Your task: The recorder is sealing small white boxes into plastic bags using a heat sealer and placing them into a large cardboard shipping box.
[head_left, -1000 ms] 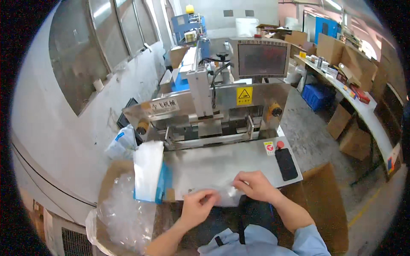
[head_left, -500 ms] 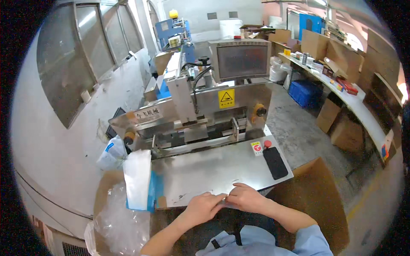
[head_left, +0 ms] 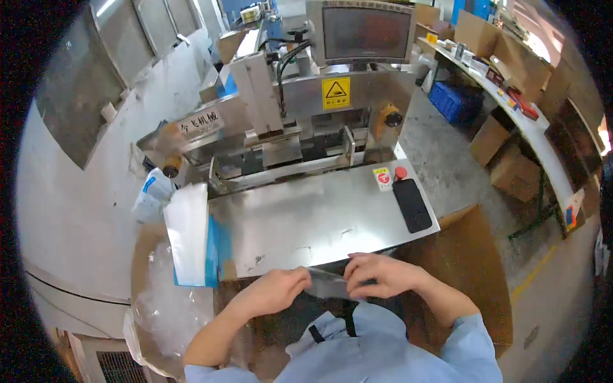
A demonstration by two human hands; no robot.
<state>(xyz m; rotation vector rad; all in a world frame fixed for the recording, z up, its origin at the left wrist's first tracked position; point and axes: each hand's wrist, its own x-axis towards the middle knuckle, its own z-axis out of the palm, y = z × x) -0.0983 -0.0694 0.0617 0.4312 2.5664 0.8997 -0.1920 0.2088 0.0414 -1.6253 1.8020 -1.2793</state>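
Between my hands, at the front edge of the machine's metal table, a thin clear plastic bag or sheet is stretched out. My left hand pinches its left end, fingers closed. My right hand has its fingers curled at the other end, with the forefinger slightly raised. Beyond the table stands the machine's sealing part, with a metal bar across it. A stack of white sheets or bags lies over a blue sheet at the table's left end.
A black phone and a red stop button sit at the table's right. A box of clear plastic stands lower left, and an open cardboard box lower right. A screen rises behind. A long bench runs along the right.
The view has tilted down. My hands, close together before, have drawn apart, and the clear plastic now shows spread between them.
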